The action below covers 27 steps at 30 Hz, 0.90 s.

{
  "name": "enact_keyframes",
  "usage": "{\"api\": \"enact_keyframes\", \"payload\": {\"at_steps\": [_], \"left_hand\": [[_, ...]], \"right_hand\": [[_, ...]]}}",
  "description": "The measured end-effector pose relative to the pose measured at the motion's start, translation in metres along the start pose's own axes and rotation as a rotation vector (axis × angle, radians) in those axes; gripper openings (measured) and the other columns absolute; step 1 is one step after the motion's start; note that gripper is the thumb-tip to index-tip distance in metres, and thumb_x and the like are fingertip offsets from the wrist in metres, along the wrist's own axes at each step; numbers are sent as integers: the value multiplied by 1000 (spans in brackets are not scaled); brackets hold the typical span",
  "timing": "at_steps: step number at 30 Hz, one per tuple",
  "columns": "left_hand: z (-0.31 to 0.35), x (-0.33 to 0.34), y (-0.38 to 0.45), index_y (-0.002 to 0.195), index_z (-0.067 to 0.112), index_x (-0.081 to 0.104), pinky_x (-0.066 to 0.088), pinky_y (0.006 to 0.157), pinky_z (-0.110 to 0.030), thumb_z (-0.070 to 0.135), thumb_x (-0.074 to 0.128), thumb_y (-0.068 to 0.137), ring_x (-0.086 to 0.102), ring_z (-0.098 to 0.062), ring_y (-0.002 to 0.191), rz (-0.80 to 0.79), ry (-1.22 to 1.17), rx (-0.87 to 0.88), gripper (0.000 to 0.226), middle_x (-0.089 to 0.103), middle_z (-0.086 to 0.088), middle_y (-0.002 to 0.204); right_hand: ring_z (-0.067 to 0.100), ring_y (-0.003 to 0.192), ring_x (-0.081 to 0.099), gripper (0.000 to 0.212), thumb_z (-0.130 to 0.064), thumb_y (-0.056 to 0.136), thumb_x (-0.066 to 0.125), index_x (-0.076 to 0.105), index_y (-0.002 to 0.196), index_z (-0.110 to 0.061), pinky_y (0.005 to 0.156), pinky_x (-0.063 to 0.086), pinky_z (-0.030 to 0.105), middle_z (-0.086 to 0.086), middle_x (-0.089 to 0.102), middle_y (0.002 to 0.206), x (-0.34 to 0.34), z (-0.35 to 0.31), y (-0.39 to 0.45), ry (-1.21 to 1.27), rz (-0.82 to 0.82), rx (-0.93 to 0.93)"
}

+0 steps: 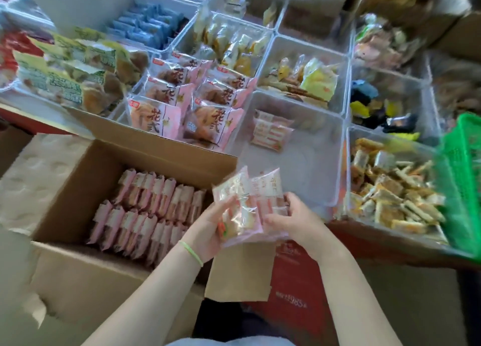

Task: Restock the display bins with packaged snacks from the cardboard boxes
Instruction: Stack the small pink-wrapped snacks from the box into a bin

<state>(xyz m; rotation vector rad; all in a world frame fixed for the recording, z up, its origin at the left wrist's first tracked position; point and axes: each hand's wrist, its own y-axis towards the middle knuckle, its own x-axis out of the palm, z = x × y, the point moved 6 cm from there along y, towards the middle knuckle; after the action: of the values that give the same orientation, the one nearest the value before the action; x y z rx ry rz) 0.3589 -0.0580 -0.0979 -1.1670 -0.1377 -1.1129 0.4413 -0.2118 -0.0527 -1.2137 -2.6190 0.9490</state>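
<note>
Both hands, left [208, 228] & right [291, 220], grip pink snack packs [250, 205] at frame centre; open cardboard box [78, 179] lower left; near-bare clear bin [299, 150] just above.

Packets [248, 205]: a small stack of pink-and-clear wrapped snacks, held upright and fanned between the left hand [208, 228] and right hand [294, 220]. Box [78, 197]: open cardboard, left of the hands, holding two rows of matching pink packets standing on edge (tightly packed). Bin [309, 173]: clear plastic, just beyond the hands, containing a couple of the same packets lying flat at its far side.
</note>
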Motion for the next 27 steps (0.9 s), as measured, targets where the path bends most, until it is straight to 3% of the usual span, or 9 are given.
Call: {"api": "enact_keyframes", "payload": {"at_steps": [2,4,8,13,15,18,22,24,27], "left_hand": [[-7,5,8,133,11,59,39,108,-58,31,78,84,61,-36,119,-12,-12,-34,56,63,-8,128],[-10,8,16,133,13,59,45,104,-56,27,72,88,65,-34,114,-6,58,-13,49,67,-11,125],[-7,20,28,129,16,61,48,101,-52,26,72,88,67,-31,111,0,218,10,44,70,-11,121],[5,27,47,126,12,62,54,93,-43,22,69,89,70,-29,105,38,232,28,38,72,-11,114],[8,24,57,125,11,62,54,94,-44,22,69,89,70,-29,104,58,239,33,38,73,-12,113],[10,19,65,124,13,64,52,98,-48,23,69,90,70,-29,104,67,233,24,36,73,-11,112],[8,16,69,122,17,65,54,94,-44,25,68,91,70,-28,104,56,246,33,32,73,-8,112],[5,13,69,124,18,64,56,88,-39,26,68,91,70,-26,104,64,245,37,34,73,-8,113],[3,12,67,127,16,61,52,97,-45,25,67,92,70,-26,106,58,254,37,36,73,-8,114]], "right_hand": [[17,90,71,32,-24,82,71,58,110,-30,76,59,40,-2,73,106,-26,-4,-2,40,212,-29],[17,85,68,29,-24,86,69,59,113,-26,61,53,32,-2,71,106,-51,-12,0,63,376,-55],[12,92,65,37,-31,83,77,61,114,-17,74,54,30,-7,69,104,-84,-36,32,-52,500,-104],[15,82,59,16,-14,84,74,71,98,-20,57,41,18,-2,67,86,-95,-59,115,-237,529,-131],[18,89,61,17,-15,85,70,75,96,-27,70,49,20,0,70,92,-94,-46,155,-324,499,-57],[24,110,59,29,-25,83,60,74,102,-41,91,55,34,1,69,110,-92,-15,204,-421,454,92],[22,79,61,32,-9,89,53,74,104,-28,62,52,26,-2,65,90,-85,-12,226,-458,379,116],[28,75,65,29,-7,89,52,71,103,-24,59,57,32,4,68,91,-92,-17,234,-412,436,99],[30,103,66,39,-18,87,70,58,124,-19,90,56,44,8,67,119,-98,-16,245,-318,510,87]]}}
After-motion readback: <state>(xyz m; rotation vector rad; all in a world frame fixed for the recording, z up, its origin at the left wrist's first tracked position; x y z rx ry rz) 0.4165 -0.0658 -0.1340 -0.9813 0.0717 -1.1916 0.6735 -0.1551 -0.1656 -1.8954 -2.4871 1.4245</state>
